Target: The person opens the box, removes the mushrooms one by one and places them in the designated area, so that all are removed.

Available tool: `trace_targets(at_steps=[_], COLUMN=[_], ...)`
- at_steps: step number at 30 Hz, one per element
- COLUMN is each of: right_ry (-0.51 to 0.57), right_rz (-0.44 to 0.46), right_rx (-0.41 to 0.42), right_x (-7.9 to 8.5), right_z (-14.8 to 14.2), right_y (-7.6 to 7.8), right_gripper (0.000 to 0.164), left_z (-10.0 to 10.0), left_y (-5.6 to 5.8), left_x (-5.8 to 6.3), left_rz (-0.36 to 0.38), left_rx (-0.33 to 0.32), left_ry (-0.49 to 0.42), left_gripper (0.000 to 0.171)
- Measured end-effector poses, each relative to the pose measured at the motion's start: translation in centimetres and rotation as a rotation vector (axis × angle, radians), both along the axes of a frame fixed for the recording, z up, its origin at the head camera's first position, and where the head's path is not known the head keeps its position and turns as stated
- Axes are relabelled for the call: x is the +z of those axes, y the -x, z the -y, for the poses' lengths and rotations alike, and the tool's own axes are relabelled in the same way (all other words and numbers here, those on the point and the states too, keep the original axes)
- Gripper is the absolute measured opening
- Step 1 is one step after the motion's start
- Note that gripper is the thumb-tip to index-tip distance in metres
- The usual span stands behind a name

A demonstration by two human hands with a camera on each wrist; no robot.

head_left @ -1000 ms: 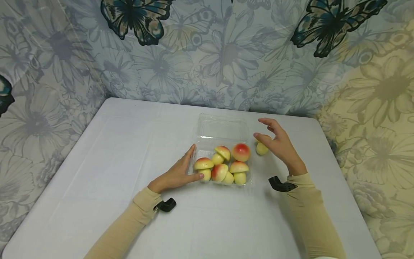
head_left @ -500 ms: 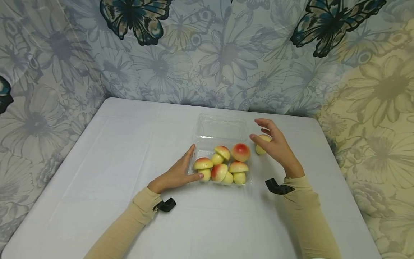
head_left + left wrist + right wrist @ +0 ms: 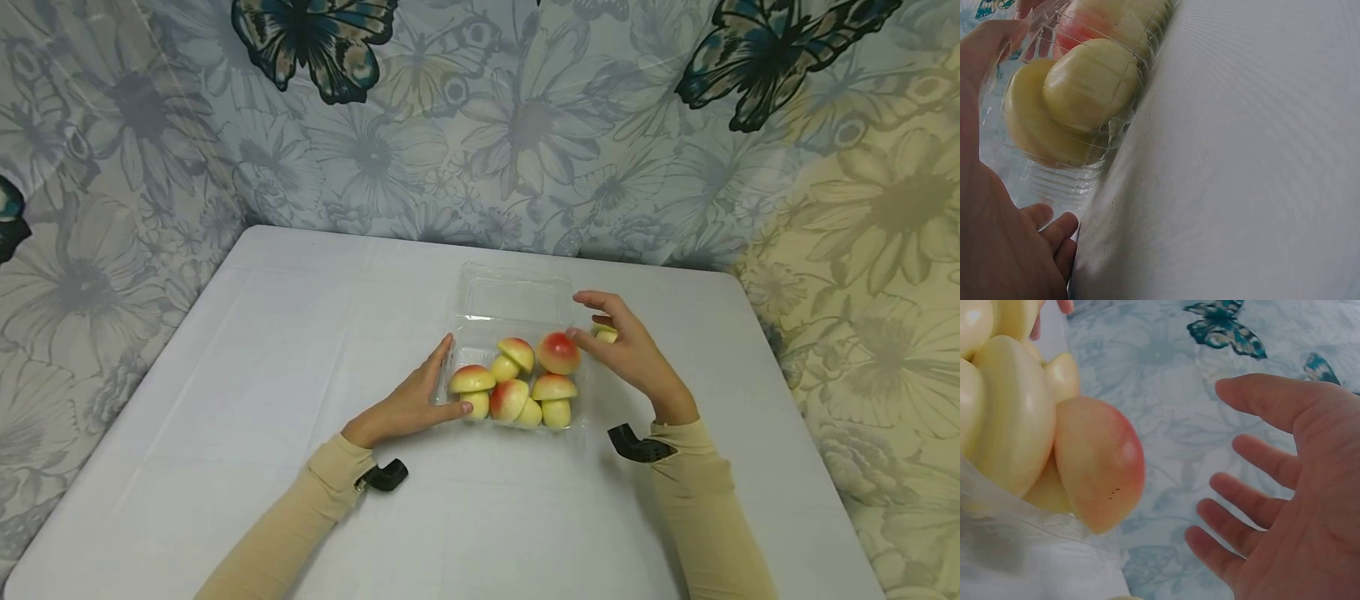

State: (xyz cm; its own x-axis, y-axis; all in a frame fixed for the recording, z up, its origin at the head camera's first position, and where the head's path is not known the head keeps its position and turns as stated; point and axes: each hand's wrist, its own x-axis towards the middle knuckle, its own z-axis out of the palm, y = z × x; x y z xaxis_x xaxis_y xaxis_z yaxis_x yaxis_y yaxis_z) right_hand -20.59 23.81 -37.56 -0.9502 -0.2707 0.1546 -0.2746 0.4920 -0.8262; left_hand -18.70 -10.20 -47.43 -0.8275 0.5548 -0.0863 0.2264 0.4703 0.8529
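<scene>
A clear plastic clamshell container (image 3: 480, 333) stands with its lid laid back, holding several toy mushrooms (image 3: 553, 387) with yellow stems and red-tinged caps. My left hand (image 3: 412, 407) rests against the container's left side, its fingers extended along the wall and its thumb over the near rim. My right hand (image 3: 633, 354) is raised at the right side with fingers spread, nothing between them. Its thumb overlaps the edge of a red-capped mushroom (image 3: 558, 353) in the head view; the right wrist view shows a gap between hand (image 3: 1272, 475) and mushroom cap (image 3: 1100, 465).
Another yellow mushroom (image 3: 606, 333) lies outside the container, mostly hidden behind my right hand. The transparent lid (image 3: 515, 293) lies toward the back. A white cloth covers the table (image 3: 337, 317), which meets a wall with floral and butterfly print (image 3: 525, 125).
My right hand has moved left and slightly nearer, from beside the loose mushroom to the container's right edge. The left hand, container and mushrooms stay put.
</scene>
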Motion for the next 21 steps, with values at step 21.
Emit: trace_targets(at_steps=[21], right_ry=[-0.054], right_rz=[0.090], right_rx=[0.119], right_x=[-1.4], right_z=[0.1], right_y=[-0.2], right_gripper=[0.054], left_z=[0.0], left_y=[-0.1], left_x=[0.1], left_rz=[0.000], left_rx=[0.004], left_ry=[0.014], left_gripper=[0.114])
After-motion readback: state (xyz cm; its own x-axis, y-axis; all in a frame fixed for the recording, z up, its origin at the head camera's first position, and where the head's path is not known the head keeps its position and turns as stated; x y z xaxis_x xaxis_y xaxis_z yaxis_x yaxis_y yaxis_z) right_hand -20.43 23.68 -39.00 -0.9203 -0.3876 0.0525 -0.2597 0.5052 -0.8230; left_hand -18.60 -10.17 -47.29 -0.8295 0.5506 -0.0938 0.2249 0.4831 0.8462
